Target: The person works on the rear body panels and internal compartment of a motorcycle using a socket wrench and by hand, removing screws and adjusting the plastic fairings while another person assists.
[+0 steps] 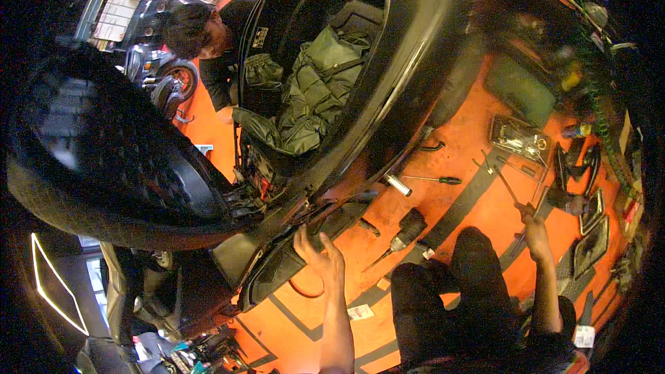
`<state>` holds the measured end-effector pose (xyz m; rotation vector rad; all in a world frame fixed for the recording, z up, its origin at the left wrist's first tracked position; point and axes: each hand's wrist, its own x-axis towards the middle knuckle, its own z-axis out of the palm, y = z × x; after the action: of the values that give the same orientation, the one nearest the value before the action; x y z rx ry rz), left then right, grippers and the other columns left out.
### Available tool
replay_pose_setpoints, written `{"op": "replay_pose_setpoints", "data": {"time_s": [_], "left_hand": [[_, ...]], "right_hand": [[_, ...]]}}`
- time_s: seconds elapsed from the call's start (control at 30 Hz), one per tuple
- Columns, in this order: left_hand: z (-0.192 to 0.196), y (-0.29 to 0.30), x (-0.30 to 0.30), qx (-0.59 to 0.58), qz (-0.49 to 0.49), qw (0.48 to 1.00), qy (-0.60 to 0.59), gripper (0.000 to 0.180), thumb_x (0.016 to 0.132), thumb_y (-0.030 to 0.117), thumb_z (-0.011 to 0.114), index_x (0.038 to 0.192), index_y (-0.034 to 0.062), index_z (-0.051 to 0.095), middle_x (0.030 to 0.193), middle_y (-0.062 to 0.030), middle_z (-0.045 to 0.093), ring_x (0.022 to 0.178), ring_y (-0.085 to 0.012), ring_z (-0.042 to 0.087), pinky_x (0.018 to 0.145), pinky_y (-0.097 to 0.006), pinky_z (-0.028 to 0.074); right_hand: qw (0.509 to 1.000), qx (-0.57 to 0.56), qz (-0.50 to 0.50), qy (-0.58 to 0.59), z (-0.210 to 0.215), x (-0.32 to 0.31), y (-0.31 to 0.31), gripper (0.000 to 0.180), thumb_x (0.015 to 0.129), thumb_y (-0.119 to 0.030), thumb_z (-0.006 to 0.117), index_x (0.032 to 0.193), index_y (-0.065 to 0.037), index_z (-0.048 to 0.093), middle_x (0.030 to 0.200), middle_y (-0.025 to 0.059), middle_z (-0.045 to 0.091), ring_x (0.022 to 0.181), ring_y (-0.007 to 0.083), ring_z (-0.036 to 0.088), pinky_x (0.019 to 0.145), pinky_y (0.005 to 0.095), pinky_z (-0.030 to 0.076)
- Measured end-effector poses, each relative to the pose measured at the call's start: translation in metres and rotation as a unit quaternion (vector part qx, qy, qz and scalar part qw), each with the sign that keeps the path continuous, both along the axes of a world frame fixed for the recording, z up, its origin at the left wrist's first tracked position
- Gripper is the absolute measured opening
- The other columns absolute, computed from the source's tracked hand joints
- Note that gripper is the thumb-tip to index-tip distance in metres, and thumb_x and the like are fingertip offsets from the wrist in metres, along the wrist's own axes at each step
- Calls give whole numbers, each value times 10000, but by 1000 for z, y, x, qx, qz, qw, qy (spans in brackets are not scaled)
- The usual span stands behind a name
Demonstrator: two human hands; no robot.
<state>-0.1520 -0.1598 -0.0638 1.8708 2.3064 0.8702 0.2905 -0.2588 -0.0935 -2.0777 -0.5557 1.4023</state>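
A dark scooter (pixel 409 62) stands in front of me, its seat (pixel 118 166) swung up to the left. Dark green folded fabric (pixel 312 90) fills the storage compartment. My left hand (pixel 318 253) is at the lower edge of the black side panel (pixel 273 273), fingers stretched and apart, seeming to touch it. Out to the right, my right hand (pixel 537 235) is closed around a long, thin tool with a forked tip (pixel 504 179), held above the orange floor; its exact kind is unclear.
On the floor lie a cordless drill (pixel 407 230), a screwdriver (pixel 449 180), a tray of small parts (pixel 516 140) and black trim pieces (pixel 592 242). A paper card (pixel 360 312) lies near my left forearm. Another person (pixel 215 48) leans in beyond the scooter.
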Motion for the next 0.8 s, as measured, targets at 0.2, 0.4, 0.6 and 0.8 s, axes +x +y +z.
{"op": "replay_pose_setpoints", "data": {"time_s": [0.2, 0.4, 0.6, 0.8], "left_hand": [[125, 202, 78, 45, -139, 988, -46, 379, 849, 165, 610, 1150, -44, 514, 1182, -208, 496, 1124, -340, 458, 994, -405, 332], [43, 355, 156, -348, 18, 936, 45, 1232, 547, 594, 779, 1463, 164, 75, 1498, -218, 8, 1371, -426, 45, 999, -698, 152], [20, 373, 112, -277, -12, 959, 61, 877, 622, 64, 682, 1396, 136, 276, 1273, -197, 434, 1065, -394, 519, 914, -452, 450], [98, 327, 13, -91, -19, 989, -116, 696, 693, -37, 637, 1341, 6, 386, 1294, -172, 498, 1210, -218, 463, 1011, -295, 348]], "right_hand": [[975, -19, -145, 169, -3, 47, -53, 492, 958, -373, 390, 1387, -136, 344, 1235, 69, 533, 854, 200, 611, 682, 344, 481], [962, -98, -156, 204, -23, 91, -74, 476, 964, -364, 380, 1380, -134, 356, 1275, 92, 509, 921, 240, 592, 713, 359, 466], [948, -220, -147, 176, 6, 128, -25, 473, 952, -278, 397, 1401, -169, 297, 1288, 103, 500, 1009, 290, 592, 701, 380, 494], [974, -149, -1, 170, 1, 160, 1, 560, 951, -420, 409, 1421, -153, 267, 1285, 111, 488, 1038, 263, 579, 797, 404, 501]]}}
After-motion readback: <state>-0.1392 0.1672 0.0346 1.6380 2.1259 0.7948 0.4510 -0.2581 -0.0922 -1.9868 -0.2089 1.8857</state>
